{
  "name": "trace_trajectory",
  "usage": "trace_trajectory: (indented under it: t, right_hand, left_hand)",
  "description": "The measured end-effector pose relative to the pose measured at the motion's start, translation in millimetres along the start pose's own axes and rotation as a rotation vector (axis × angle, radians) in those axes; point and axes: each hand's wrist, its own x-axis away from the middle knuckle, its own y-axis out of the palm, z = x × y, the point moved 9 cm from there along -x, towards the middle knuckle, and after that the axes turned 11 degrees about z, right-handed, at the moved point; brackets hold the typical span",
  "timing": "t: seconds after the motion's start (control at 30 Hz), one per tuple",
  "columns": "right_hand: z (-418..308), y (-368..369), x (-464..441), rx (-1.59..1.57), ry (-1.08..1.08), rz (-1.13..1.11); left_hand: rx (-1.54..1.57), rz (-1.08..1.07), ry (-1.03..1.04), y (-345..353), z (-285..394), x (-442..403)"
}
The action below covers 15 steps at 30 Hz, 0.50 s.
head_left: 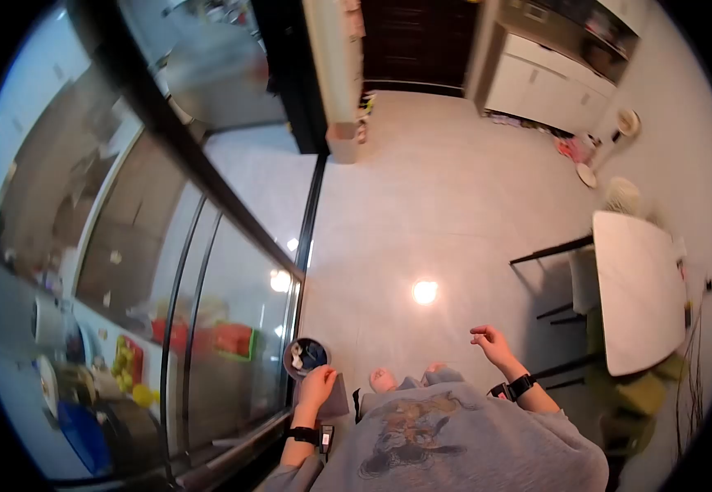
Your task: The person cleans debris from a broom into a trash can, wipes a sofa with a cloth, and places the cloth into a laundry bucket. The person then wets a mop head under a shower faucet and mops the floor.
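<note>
My left hand is low in the head view, just in front of a round trash bin. Its fingers are curled together, and no object shows in them. Dark and white refuse lies inside the bin. Out over the floor at the right, my right hand has its fingers stretched forward and slightly apart, holding nothing. Both wrists wear black bands, each with a small device beside it. A grey box-like shape stands beside my left hand, partly covered by it.
A glass sliding door with dark frames runs along the left; kitchen things show through it. At right stands a white-topped table with chairs around its dark legs. Pale floor leads to a dark door and a white cabinet.
</note>
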Motion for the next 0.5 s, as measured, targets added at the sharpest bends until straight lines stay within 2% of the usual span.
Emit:
trace_trajectory:
  t: [0.23, 0.5]
  right_hand:
    - [40, -80, 69, -0.181, 0.04, 0.324]
    - [79, -168, 139, -0.28, 0.077, 0.614]
  left_hand:
    - [0.062, -0.128, 0.321, 55, 138, -76]
    - [0.066, -0.316, 0.494, 150, 257, -73]
